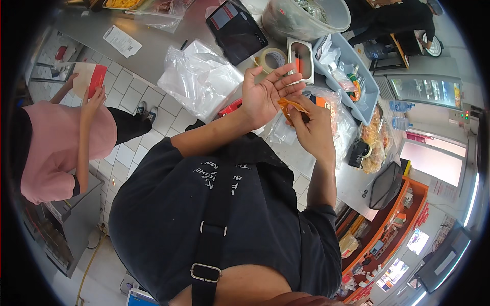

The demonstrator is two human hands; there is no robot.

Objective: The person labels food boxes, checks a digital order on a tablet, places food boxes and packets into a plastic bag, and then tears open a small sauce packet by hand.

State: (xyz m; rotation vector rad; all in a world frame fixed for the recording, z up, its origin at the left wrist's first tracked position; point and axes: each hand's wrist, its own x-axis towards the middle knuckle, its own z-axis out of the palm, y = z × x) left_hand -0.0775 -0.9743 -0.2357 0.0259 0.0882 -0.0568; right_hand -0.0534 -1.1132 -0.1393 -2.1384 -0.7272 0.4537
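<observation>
My left hand (264, 95) is palm up with its fingers spread and nothing in its grasp. Close beside its palm, my right hand (312, 124) pinches a small crumpled orange packet (291, 109) between thumb and fingers; whether the packet touches the left palm I cannot tell. Beyond the hands lie a roll of tape (272, 60) and a steel pan (301, 61) with an orange item inside. A stack of clear plastic bags (201, 78) is left of my left hand, and plastic packages (329, 114) lie under and beside my right hand.
A black tablet-like device (239, 34), a clear tub (302, 19) and a blue tray (363, 99) stand on the metal counter (153, 57). A printed slip (122, 41) lies at left. One person in pink (72, 141) holds a red and cream item; another person (398, 23) works at far right.
</observation>
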